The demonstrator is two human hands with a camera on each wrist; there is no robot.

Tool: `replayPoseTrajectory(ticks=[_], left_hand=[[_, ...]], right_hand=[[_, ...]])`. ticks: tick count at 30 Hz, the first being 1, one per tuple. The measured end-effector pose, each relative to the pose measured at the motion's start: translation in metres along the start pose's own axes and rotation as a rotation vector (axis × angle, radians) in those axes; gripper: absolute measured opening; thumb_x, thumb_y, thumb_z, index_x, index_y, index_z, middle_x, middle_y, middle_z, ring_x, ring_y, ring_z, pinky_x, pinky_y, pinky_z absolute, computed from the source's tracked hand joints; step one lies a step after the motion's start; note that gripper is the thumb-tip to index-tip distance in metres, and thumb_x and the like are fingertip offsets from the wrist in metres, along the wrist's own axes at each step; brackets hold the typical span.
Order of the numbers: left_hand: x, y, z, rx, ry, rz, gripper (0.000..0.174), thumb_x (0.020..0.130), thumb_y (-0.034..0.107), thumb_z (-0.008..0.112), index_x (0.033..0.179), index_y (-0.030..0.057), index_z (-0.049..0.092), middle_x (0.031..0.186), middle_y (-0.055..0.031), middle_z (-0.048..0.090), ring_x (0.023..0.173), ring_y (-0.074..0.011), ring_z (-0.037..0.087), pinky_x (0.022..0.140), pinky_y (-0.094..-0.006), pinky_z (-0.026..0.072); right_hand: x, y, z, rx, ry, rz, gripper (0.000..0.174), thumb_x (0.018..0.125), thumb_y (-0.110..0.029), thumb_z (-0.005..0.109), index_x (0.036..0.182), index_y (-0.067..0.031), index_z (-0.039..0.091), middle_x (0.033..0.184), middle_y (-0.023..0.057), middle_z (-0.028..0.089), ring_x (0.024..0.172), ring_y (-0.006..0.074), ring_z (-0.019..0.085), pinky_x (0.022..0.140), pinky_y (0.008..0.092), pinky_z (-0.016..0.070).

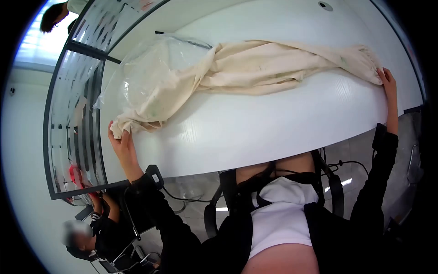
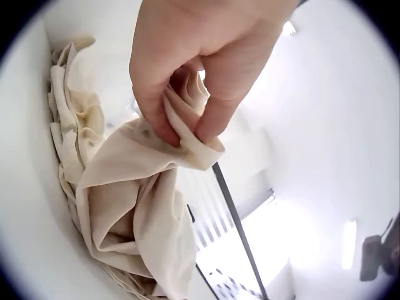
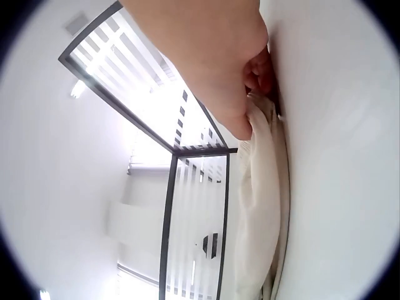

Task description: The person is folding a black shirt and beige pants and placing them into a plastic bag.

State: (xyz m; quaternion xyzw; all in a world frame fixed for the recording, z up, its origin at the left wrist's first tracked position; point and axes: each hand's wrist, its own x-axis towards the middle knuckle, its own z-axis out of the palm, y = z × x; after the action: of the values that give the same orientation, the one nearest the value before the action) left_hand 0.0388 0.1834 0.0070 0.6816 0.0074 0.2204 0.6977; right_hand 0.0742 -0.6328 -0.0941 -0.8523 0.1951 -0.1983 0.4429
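A long cream-coloured cloth (image 1: pixel 260 64) lies bunched in loose lengthwise folds across the white table, with a few faint green marks on it. At its near left end my left hand (image 1: pixel 122 142) pinches a gathered edge. The left wrist view shows the thumb and fingers of that left hand (image 2: pixel 200 62) gripping folded cloth (image 2: pixel 140 200), which hangs down in soft creases. Far to the right, my right hand (image 1: pixel 388 82) holds the cloth's other end at a corner. Close to the tabletop, the right hand (image 3: pixel 225 75) pinches the cloth (image 3: pixel 259 194), its curled fingers partly hidden behind the palm.
A clear plastic bag (image 1: pixel 137 77) lies behind the cloth's left part. The white table (image 1: pixel 255 128) has a curved front edge and a round cable hole (image 1: pixel 325 6) at the back. Framed glass panels (image 1: pixel 75 123) stand along the left. Another person (image 1: pixel 105 237) sits at lower left.
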Motion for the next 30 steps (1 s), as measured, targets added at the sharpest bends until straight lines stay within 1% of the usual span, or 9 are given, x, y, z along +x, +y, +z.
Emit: replayPoseTrajectory(ticks=[3,7,10,15,18,19,22,25,30], left_hand=[[0.002,-0.003,0.008,0.068,-0.004,-0.019,0.055,0.079,-0.004,0.053,0.128,0.0036,0.028,0.12,-0.013,0.041,0.11,-0.0209,0.043,0.096,-0.0309,0.035],[0.008,-0.008,0.011,0.164,0.003,0.025,0.049,0.081,0.004,0.057,0.125,0.0029,0.034,0.118,-0.0113,0.043,0.108,-0.0207,0.046,0.091,-0.0322,0.04],[0.008,-0.009,0.009,0.14,-0.005,0.005,0.047,0.082,0.007,0.057,0.124,0.0027,0.035,0.119,-0.0101,0.043,0.109,-0.0205,0.045,0.091,-0.0339,0.0405],[0.002,-0.004,0.014,0.024,0.029,-0.113,0.053,0.083,0.016,0.057,0.128,0.0094,0.029,0.119,-0.0104,0.042,0.108,-0.0228,0.045,0.088,-0.0394,0.0425],[-0.005,-0.006,0.025,0.25,0.07,-0.096,0.058,0.082,0.014,0.059,0.129,0.0109,0.025,0.119,-0.0103,0.041,0.106,-0.021,0.045,0.086,-0.0361,0.0433],[-0.004,-0.009,0.024,0.33,0.071,-0.116,0.061,0.081,0.007,0.058,0.13,0.0126,0.022,0.118,-0.0099,0.04,0.105,-0.0196,0.045,0.086,-0.0337,0.0433],[-0.002,-0.017,0.016,0.373,0.032,-0.098,0.061,0.08,0.001,0.057,0.13,0.0127,0.024,0.117,-0.0091,0.04,0.104,-0.0186,0.046,0.087,-0.0303,0.0423],[-0.002,-0.015,0.018,0.409,-0.011,-0.013,0.054,0.08,-0.002,0.055,0.127,0.0094,0.031,0.117,-0.0089,0.041,0.104,-0.0173,0.046,0.085,-0.0268,0.0417],[0.0,-0.013,0.019,0.368,0.095,0.032,0.04,0.077,0.0,0.06,0.114,0.0029,0.045,0.105,-0.0061,0.05,0.094,-0.015,0.05,0.08,-0.0248,0.0417]], right_hand=[[0.004,0.005,0.0,-0.051,0.03,-0.004,0.044,0.079,-0.035,0.062,0.105,0.0002,0.057,0.087,0.0042,0.06,0.078,0.0093,0.053,0.067,0.0183,0.0395],[-0.001,-0.003,0.001,-0.04,0.003,-0.025,0.045,0.078,-0.036,0.063,0.104,0.0003,0.057,0.086,0.0047,0.059,0.078,0.0102,0.053,0.068,0.0187,0.0395],[-0.003,-0.005,0.001,-0.059,0.022,-0.019,0.046,0.078,-0.037,0.062,0.103,0.0003,0.057,0.086,0.0048,0.059,0.078,0.0101,0.053,0.069,0.0189,0.0392],[-0.001,0.003,-0.001,-0.072,0.028,-0.039,0.047,0.079,-0.038,0.061,0.106,0.0004,0.057,0.088,0.0065,0.059,0.081,0.0116,0.053,0.071,0.0202,0.0394],[-0.008,-0.008,0.001,-0.085,0.033,-0.03,0.047,0.079,-0.038,0.06,0.106,0.0004,0.056,0.088,0.0073,0.059,0.081,0.0124,0.053,0.072,0.0204,0.0395],[-0.008,-0.009,0.001,-0.094,0.028,-0.031,0.048,0.079,-0.038,0.06,0.107,0.0002,0.056,0.09,0.008,0.059,0.083,0.0127,0.053,0.073,0.0207,0.0398],[-0.009,-0.008,0.002,-0.063,0.031,-0.035,0.049,0.078,-0.039,0.061,0.107,0.0,0.056,0.091,0.0079,0.06,0.083,0.0127,0.054,0.074,0.0207,0.0399],[-0.005,0.001,0.002,-0.037,0.021,-0.032,0.048,0.078,-0.039,0.062,0.107,-0.0003,0.056,0.092,0.0071,0.06,0.084,0.0124,0.054,0.075,0.0207,0.0399],[-0.009,-0.004,0.006,-0.027,0.048,-0.027,0.047,0.079,-0.037,0.062,0.107,-0.001,0.056,0.091,0.0059,0.06,0.083,0.0113,0.053,0.074,0.0202,0.0398]])
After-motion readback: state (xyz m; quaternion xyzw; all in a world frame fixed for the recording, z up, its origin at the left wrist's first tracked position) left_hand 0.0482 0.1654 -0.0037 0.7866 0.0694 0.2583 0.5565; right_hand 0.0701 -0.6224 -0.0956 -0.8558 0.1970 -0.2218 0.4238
